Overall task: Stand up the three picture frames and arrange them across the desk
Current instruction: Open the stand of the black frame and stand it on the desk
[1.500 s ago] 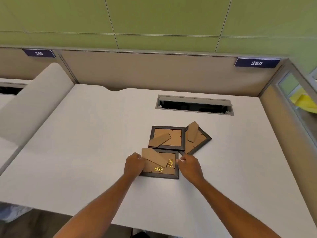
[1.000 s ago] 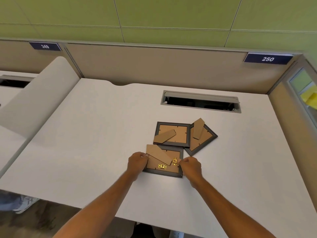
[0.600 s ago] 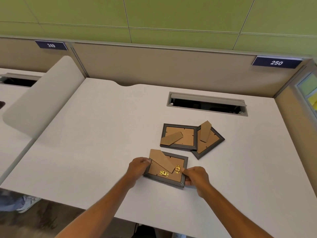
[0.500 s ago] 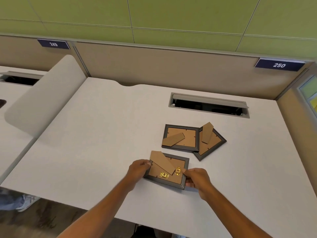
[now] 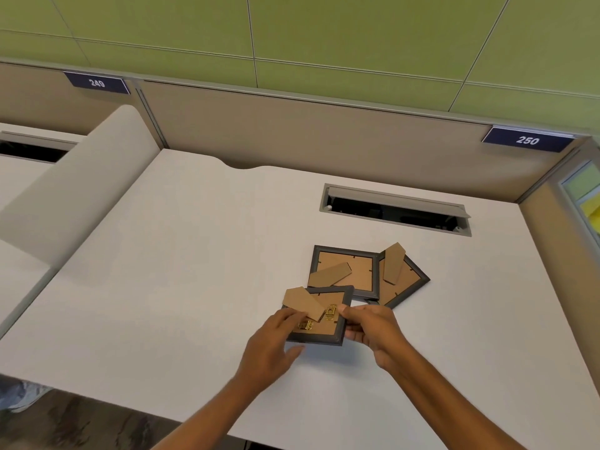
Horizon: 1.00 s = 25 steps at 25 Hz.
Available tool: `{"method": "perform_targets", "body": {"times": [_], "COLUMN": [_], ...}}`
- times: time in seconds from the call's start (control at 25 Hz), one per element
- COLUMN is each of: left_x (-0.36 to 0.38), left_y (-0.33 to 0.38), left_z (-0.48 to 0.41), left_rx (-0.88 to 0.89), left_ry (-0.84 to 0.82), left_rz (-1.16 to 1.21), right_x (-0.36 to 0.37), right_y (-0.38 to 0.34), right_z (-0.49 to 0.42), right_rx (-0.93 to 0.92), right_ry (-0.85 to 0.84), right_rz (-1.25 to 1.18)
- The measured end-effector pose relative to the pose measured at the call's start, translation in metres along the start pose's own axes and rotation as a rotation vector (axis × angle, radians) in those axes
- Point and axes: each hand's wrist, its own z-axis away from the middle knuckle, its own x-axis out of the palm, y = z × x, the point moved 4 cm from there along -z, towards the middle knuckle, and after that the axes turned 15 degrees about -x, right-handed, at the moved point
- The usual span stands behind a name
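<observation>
Cardboard-backed near frame (image 5: 319, 323) gripped face-down at mid-desk (image 5: 162, 254): left hand (image 5: 271, 344) closed on its left edge, fingers over the back; right hand (image 5: 370, 324) pinched on its right edge. Lay flat just beyond, overlapped: middle frame (image 5: 345, 271), then tilted right frame (image 5: 401, 284).

Open-plan office, numbered cubicle partitions (image 5: 292, 131), white desk (image 5: 194, 254) with cable slot (image 5: 394, 209)

Three dark frames face-down, cardboard backs up (stands loose): nearest frame (image 5: 319, 319) held, middle frame (image 5: 345, 271) overlapping right frame (image 5: 401, 280).
</observation>
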Motion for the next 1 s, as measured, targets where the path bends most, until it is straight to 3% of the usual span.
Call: {"method": "perform_targets", "body": {"times": [0.4, 0.52, 0.8, 1.0], "left_x": [-0.026, -0.045, -0.082, -0.113], "left_y": [0.021, 0.032, 0.032, 0.031], "left_z": [-0.005, -0.009, -0.041, -0.053], "left_rx": [0.071, -0.019, -0.428, -0.486], "left_ry": [0.266, 0.302, 0.049, -0.094], "left_rz": [0.144, 0.280, 0.837, 1.046], "right_x": [0.025, 0.033, 0.039, 0.038], "right_y": [-0.052, -0.071, -0.102, -0.103], "right_z": [-0.007, -0.011, -0.028, -0.040], "right_rx": [-0.089, -0.171, -0.321, -0.349], "right_ry": [0.000, -0.026, -0.038, -0.013], "right_rz": [0.030, 0.038, 0.058, 0.076]}}
